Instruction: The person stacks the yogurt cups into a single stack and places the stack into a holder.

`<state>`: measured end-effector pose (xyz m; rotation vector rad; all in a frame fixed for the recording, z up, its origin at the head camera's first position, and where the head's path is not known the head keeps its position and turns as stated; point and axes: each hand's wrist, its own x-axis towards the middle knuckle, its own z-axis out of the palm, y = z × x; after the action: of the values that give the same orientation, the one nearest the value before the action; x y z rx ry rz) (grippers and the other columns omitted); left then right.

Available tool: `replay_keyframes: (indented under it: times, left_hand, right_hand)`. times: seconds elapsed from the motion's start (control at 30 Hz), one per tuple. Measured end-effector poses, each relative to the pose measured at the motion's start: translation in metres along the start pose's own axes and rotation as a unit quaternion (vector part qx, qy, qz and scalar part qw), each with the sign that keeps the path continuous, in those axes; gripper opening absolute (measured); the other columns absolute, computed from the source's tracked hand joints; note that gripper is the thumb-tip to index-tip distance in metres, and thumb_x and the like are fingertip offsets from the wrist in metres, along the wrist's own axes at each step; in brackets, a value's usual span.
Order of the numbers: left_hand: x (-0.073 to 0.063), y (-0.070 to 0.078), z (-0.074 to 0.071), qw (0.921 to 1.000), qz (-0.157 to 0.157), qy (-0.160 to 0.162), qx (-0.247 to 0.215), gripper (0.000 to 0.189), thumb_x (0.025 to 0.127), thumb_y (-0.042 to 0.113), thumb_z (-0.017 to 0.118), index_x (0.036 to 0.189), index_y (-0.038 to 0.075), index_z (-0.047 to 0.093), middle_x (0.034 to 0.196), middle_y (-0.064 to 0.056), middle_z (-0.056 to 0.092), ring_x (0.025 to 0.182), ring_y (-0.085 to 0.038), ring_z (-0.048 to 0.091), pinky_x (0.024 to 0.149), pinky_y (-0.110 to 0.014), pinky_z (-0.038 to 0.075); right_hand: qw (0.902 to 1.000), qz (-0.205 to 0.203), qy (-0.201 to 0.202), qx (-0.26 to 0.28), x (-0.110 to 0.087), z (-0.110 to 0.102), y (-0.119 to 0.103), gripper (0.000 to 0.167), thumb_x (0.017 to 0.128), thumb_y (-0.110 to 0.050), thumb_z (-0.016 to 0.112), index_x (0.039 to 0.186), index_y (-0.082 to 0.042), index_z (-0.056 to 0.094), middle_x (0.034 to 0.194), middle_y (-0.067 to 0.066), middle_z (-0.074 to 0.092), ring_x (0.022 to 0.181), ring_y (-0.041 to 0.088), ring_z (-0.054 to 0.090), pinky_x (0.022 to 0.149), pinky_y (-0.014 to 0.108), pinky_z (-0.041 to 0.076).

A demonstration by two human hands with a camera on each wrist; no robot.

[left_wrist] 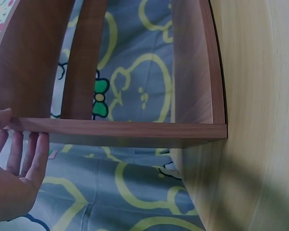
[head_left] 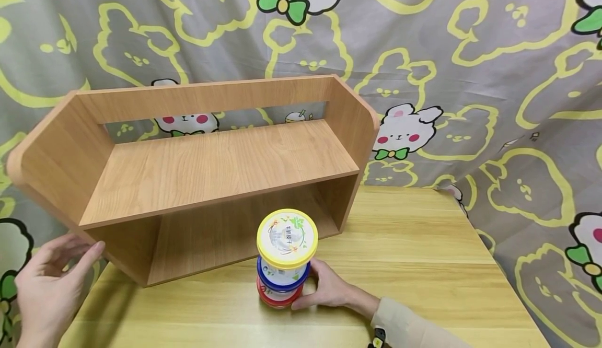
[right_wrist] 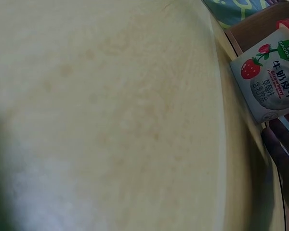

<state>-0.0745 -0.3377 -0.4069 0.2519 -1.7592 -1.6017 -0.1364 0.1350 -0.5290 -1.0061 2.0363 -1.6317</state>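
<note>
My left hand grips the front edge of the left side panel of a wooden desktop shelf. In the left wrist view the thumb of this hand lies on one face of the shelf board, the fingers on the other. My right hand holds a tub with a red lid at the bottom of an upright stack. Above it sit a blue-lidded tub and a yellow-lidded tub. In the right wrist view, the red-lidded tub shows a strawberry label.
The shelf stands on a light wooden table, with the stack in front of its lower compartment. Behind hangs a grey curtain printed with cartoon animals. The table's right edge borders the curtain.
</note>
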Motion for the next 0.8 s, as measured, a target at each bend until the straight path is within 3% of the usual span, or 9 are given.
replay_keyframes:
  times: [0.13,0.3,0.47,0.7,0.8]
  left_hand:
    - [0.0005,-0.0011,-0.0006,0.9993,-0.005,0.001,0.037,0.039,0.081,-0.023,0.074,0.116,-0.007,0.073,0.088,0.011,0.078,0.08,0.001,0.071,0.072,-0.003,0.057]
    - [0.0008,-0.0012,-0.0011,0.9981,-0.003,0.003,0.062,0.041,0.082,-0.022,0.074,0.12,-0.006,0.072,0.091,0.013,0.078,0.082,0.002,0.071,0.078,-0.002,0.057]
    - [0.0002,-0.0002,0.0004,0.9984,-0.002,0.005,0.056,0.04,0.082,-0.022,0.074,0.119,-0.006,0.073,0.092,0.012,0.078,0.084,0.002,0.071,0.077,-0.003,0.057]
    - [-0.0006,-0.0007,0.0012,0.9946,-0.012,0.014,0.103,0.038,0.083,-0.019,0.076,0.117,-0.002,0.074,0.09,0.017,0.077,0.084,0.003,0.07,0.074,-0.002,0.056]
    - [-0.0002,-0.0018,0.0012,0.995,-0.01,0.015,0.098,0.036,0.082,-0.02,0.076,0.115,-0.003,0.075,0.088,0.016,0.077,0.082,0.003,0.07,0.072,-0.002,0.056]
  right_hand:
    - [0.9995,0.03,-0.003,0.006,0.0014,0.0011,-0.001,0.088,0.078,-0.016,0.094,0.151,-0.028,0.047,0.15,-0.001,0.062,0.141,0.013,0.056,0.125,0.029,0.042]
    - [0.9994,0.033,-0.002,0.011,0.0025,0.0023,0.0,0.087,0.078,-0.015,0.094,0.15,-0.027,0.047,0.15,0.002,0.062,0.141,0.014,0.057,0.125,0.03,0.042]
    - [0.9998,0.011,0.002,0.016,0.0018,0.0021,0.002,0.085,0.079,-0.014,0.093,0.151,-0.024,0.048,0.149,0.004,0.063,0.139,0.014,0.058,0.123,0.029,0.045]
    - [0.999,-0.037,0.005,0.025,-0.0013,0.0016,0.0069,0.086,0.08,-0.008,0.091,0.153,-0.017,0.045,0.15,0.012,0.061,0.139,0.014,0.058,0.122,0.029,0.046]
    - [0.9985,-0.048,0.006,0.027,-0.0027,0.0011,0.0087,0.086,0.08,-0.006,0.09,0.153,-0.015,0.045,0.149,0.014,0.061,0.139,0.014,0.059,0.122,0.029,0.046]
